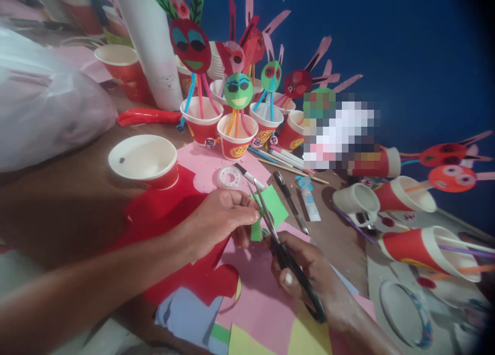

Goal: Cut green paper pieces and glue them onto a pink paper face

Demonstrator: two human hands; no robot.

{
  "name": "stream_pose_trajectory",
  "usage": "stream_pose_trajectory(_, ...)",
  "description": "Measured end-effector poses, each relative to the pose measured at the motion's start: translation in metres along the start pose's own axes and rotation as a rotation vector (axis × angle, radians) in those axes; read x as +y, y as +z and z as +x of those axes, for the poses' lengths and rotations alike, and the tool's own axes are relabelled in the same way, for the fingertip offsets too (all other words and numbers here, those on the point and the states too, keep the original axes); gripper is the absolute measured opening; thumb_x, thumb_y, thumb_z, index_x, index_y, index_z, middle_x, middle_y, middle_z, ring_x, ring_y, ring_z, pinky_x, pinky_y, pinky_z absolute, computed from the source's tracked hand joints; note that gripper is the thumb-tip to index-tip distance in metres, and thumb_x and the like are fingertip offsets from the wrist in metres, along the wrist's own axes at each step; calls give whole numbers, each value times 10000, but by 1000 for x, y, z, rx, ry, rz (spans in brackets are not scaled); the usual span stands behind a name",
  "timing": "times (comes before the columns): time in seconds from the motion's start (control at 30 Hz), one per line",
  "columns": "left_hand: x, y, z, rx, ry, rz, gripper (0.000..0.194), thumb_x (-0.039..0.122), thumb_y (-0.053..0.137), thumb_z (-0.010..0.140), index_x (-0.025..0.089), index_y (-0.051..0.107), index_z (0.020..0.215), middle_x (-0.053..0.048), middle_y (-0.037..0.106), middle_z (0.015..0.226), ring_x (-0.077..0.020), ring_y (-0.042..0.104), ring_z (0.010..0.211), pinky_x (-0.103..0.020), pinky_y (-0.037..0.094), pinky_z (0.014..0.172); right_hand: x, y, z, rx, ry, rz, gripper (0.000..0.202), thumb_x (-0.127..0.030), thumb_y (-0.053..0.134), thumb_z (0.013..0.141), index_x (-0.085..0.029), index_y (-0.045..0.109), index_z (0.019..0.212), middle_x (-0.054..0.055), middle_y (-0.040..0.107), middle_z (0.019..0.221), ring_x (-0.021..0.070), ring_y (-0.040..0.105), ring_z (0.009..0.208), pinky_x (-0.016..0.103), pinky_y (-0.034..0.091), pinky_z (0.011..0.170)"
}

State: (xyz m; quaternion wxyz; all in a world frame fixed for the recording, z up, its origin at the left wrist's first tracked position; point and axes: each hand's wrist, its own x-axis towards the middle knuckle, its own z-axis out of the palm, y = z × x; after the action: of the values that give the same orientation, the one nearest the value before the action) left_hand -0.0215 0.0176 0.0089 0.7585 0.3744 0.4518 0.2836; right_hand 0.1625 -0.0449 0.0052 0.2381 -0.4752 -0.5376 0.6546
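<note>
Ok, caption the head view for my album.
Right hand holds scissors to green paper in left hand; red cups with paper faces behind.

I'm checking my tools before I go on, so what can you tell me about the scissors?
The scissors have slim, silvery blades that look like metal and a black handle that looks like plastic. The right hand holds them above the pink paper, blades slanting away and to the left, slightly apart. Right by the blades is a small green paper piece at the left hand's fingers; whether they touch it is unclear. Fingers hide part of the handle.
</note>
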Motion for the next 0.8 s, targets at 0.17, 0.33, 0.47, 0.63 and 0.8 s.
stream_pose_trajectory(0.17, -1, -1, 1, -6, -2, -8, 72, 178, 564, 674, 147, 524, 624, 20, 561, 477, -72, 487, 351, -175, 390, 371, 0, 1, 1, -7, 21, 40, 404, -500, 623, 727, -174, 507, 935, -37, 431, 631, 93, 349, 548, 202, 282, 487)
stream_pose_trajectory(0.33, -3, -2, 1, -46, 3, -28, 78, 184, 562, 693, 147, 530, 633, 13, 572, 482, -74, 489, 355, -182, 409, 376, 1, 1, 1, 6, 16, 20, 422, -514, 623, 715, -169, 504, 928, -37, 443, 616, 96, 361, 543, 205, 282, 484)
stream_pose_trajectory(0.47, -3, -3, 1, -47, 3, -27, 84, 180, 561, 697, 146, 527, 628, 17, 564, 481, -70, 488, 355, -175, 404, 374, -1, 1, 0, 0, 27, 23, 424, -513, 628, 711, -167, 516, 930, -40, 434, 623, 97, 371, 545, 210, 290, 497)
stream_pose_trajectory(0.63, -4, -3, 2, -60, 12, -34, 88, 185, 574, 700, 150, 519, 641, 40, 538, 465, -63, 473, 332, -170, 399, 359, 0, 0, 1, 9, 27, 32, 404, -475, 648, 711, -166, 529, 943, -39, 432, 635, 95, 367, 550, 212, 283, 497)
stream_pose_trajectory(0.8, -4, -3, 2, -93, 18, -35, 134, 243, 624, 683, 156, 522, 693, 55, 529, 496, -60, 484, 354, -159, 382, 360, 1, -2, 0, 30, 20, 27, 392, -470, 645, 719, -173, 519, 942, -43, 420, 631, 97, 374, 550, 217, 282, 500)
